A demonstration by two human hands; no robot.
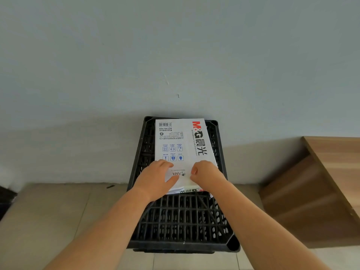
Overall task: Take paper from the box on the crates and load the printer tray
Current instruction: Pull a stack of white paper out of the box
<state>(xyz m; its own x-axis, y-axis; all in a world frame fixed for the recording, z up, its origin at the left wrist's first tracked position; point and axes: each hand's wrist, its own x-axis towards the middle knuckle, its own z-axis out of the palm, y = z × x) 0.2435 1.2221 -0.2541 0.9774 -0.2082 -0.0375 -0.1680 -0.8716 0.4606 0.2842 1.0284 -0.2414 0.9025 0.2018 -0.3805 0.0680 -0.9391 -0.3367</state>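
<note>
So from the head camera, a white paper box [183,145] with red and black branding lies flat on top of a black plastic crate [181,219], pushed toward the far end by the grey wall [175,55]. Both hands sit on the box's near edge: the left hand [157,177] lies flat with fingers loosely spread, while the right hand [206,173] curls up, seemingly pinching the flap. A wooden cabinet [319,191] stands off right on the tiled floor [58,211].

A plain pale grey-blue wall [175,55] fills the upper view. Beige floor tiles [58,207] meet it below. A brown wooden cabinet [319,188], possibly a desk, stands right.
</note>
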